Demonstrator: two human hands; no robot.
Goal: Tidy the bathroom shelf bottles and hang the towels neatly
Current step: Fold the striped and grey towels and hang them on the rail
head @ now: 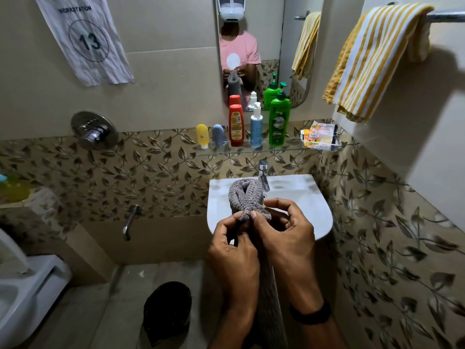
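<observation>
1. The landmark is the white sink [297, 195], fixed to the leaf-patterned wall with its tap [263, 173] at the back edge.
2. A grey towel [247, 195] is held up in front of the sink, over the basin's front left part; its top edge curls into two looped folds and the rest hangs down between the forearms.
3. The left hand [232, 258] pinches the towel's top edge, its grip narrow, thumb and fingers closed on the fabric.
4. The right hand [286, 233] touches the left and is likewise closed on the same edge, thumb pressing the cloth, other fingers curled; a dark band [310, 313] sits on that wrist.
5. Above the sink a glass shelf [284, 148] carries, left to right, a yellow tube [202, 136], a grey tube [219, 135], a red bottle [236, 125], a white pump bottle [256, 128] and a green pump bottle [279, 122], all upright in a row.
6. At the shelf's right end lie small packets [320, 136].
7. Above the shelf a mirror [289, 46] reflects the person holding the towel.
8. Up and right of the sink, a yellow-striped towel [372, 61] is draped over a metal rail [445, 16], hanging somewhat bunched.
9. Left of the sink, low on the floor, stands a dark bin [167, 312].
</observation>
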